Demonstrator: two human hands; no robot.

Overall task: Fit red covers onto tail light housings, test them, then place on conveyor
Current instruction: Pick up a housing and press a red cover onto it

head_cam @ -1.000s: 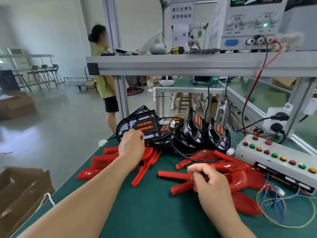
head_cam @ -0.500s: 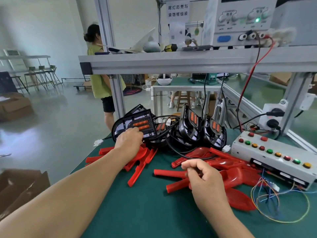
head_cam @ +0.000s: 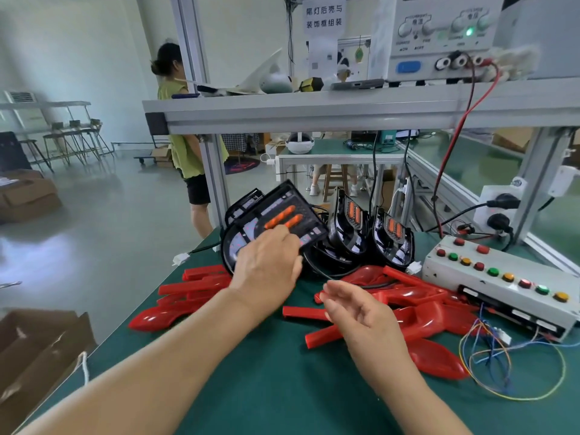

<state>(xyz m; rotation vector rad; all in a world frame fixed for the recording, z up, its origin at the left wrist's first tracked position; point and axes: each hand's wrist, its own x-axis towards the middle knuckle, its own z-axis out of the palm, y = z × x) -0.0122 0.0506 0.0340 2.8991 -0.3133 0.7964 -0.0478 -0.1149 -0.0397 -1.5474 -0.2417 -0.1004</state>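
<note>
Left hand (head_cam: 266, 268) holds tilted black housing (head_cam: 276, 206) with two orange strips; right hand (head_cam: 361, 312) loose, empty, above red covers (head_cam: 439, 315).

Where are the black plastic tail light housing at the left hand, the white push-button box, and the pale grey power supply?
Black plastic tail light housing (head_cam: 280, 216): head view, orange strip.
White push-button box (head_cam: 496, 287): head view, top face.
Pale grey power supply (head_cam: 439, 42): head view, front panel.
</note>
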